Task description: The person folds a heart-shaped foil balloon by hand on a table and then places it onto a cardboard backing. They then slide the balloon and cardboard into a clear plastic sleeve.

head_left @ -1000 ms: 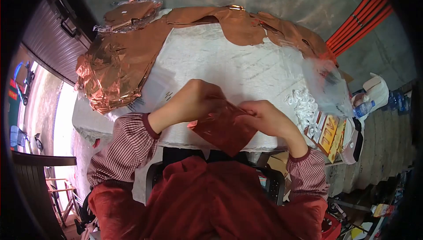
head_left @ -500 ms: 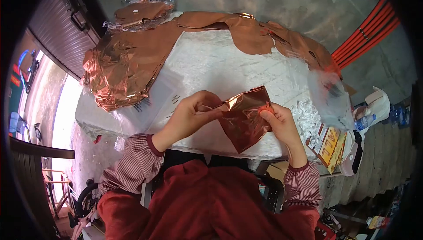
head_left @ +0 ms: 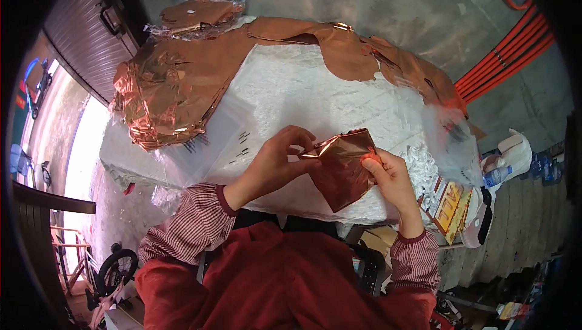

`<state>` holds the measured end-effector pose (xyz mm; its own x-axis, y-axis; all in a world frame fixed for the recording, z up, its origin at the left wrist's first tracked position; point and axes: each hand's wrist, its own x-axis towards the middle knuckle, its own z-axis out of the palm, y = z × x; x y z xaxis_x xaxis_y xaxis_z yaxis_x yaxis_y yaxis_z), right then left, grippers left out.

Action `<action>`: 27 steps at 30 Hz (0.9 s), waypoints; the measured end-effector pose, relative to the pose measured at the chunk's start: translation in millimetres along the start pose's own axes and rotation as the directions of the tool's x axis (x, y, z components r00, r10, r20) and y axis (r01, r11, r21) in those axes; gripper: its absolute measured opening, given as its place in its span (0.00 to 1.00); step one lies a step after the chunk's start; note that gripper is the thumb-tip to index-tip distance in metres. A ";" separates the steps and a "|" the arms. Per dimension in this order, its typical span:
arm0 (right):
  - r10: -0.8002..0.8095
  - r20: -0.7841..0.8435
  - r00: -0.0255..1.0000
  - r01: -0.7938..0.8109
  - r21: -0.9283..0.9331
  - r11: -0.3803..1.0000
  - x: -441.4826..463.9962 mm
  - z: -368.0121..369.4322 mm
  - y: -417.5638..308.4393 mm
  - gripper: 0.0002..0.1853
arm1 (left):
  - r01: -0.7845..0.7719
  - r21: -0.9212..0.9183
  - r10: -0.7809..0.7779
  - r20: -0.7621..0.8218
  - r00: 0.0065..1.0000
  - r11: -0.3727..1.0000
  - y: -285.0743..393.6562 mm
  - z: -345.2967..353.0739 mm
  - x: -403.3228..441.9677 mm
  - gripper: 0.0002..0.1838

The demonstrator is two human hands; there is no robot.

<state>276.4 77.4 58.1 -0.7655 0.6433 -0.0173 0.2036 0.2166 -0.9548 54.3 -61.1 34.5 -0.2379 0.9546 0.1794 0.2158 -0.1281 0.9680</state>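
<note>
You're seemingly working the foil (head_left: 341, 178)'s edge, right hand (head_left: 393, 180) clamped on it at 3 o'clock, left hand (head_left: 276, 161) at 10 (can't tell if pinching), and the next move likely calls for steadiness.

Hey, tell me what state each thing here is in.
Small copper foil piece: creased, held up
Right hand: pinching the piece's right edge
Left hand: fingers curled at its upper-left corner, grip unclear
Large copper foil: spread out, crumpled at left
White strands: tangled heap
</note>
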 end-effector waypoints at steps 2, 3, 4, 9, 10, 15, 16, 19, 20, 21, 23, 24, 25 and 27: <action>0.017 0.006 1.000 -0.017 0.011 1.000 1.3 -1.3 2.2 0.10 | 0.005 0.017 -0.005 0.004 1.000 1.000 -0.8 1.3 -0.6 0.18; 0.006 0.001 1.000 -0.006 0.008 1.000 1.9 -1.0 2.9 0.10 | 0.010 -0.019 -0.010 0.002 1.000 1.000 -0.7 2.7 -0.6 0.17; -0.004 -0.003 1.000 0.004 0.007 1.000 2.5 -0.4 2.9 0.10 | 0.016 -0.054 -0.016 0.001 1.000 0.998 -0.6 3.9 -1.0 0.16; 0.013 0.003 1.000 -0.013 0.049 0.999 5.2 2.5 0.9 0.10 | -0.034 -0.121 0.029 -0.050 0.998 0.992 -9.6 12.8 -4.0 0.11; 0.020 -0.008 1.000 -0.019 0.124 0.992 5.8 2.7 2.5 0.10 | -0.039 -0.257 0.012 -0.107 0.994 0.966 -14.5 15.5 -5.2 0.10; 0.060 0.040 0.997 -0.063 0.075 0.995 4.2 -2.1 9.4 0.10 | 0.015 -0.227 -0.030 -0.064 0.997 0.974 -10.4 11.0 -5.8 0.08; 0.058 0.074 0.996 -0.061 0.040 0.997 2.7 -1.4 7.3 0.10 | -0.055 -0.022 0.054 -0.042 0.998 0.998 -6.7 8.7 -4.2 0.08; 0.093 0.116 0.989 -0.093 0.002 0.996 1.2 2.9 -4.6 0.11 | -0.064 -0.030 0.064 -0.019 0.998 0.998 -3.4 9.1 3.1 0.09; 0.095 0.112 0.989 -0.095 0.001 0.995 1.3 2.9 -3.5 0.11 | -0.065 -0.032 0.064 -0.016 0.998 0.997 -2.1 8.9 3.4 0.09; 0.076 0.082 0.994 -0.077 0.007 0.997 2.1 3.3 -0.5 0.10 | -0.028 -0.036 0.027 -0.014 1.000 0.999 -0.7 8.4 3.2 0.09; 0.059 0.045 0.997 -0.060 0.013 0.998 0.6 4.1 -0.4 0.11 | 0.008 -0.040 -0.008 -0.004 1.000 0.999 0.6 7.0 0.8 0.09; 0.098 0.049 0.994 -0.100 0.041 0.994 -1.5 4.4 -2.7 0.11 | 0.013 -0.026 -0.014 -0.013 1.000 1.000 0.5 5.8 -2.5 0.09; 0.137 0.053 0.989 -0.140 0.068 0.988 -3.7 4.5 -4.4 0.11 | 0.018 -0.013 -0.018 -0.021 1.000 1.000 0.4 4.4 -5.0 0.09; 0.133 0.049 0.990 -0.136 0.075 0.988 -5.6 4.7 -4.7 0.11 | -0.036 -0.010 0.036 0.003 0.999 0.999 -2.0 1.6 -6.2 0.09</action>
<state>276.8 69.3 61.3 -0.7604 0.6299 -0.1581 0.2596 0.0717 -0.9630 56.8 -66.4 31.2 -0.2275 0.9502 0.2132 0.2146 -0.1647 0.9627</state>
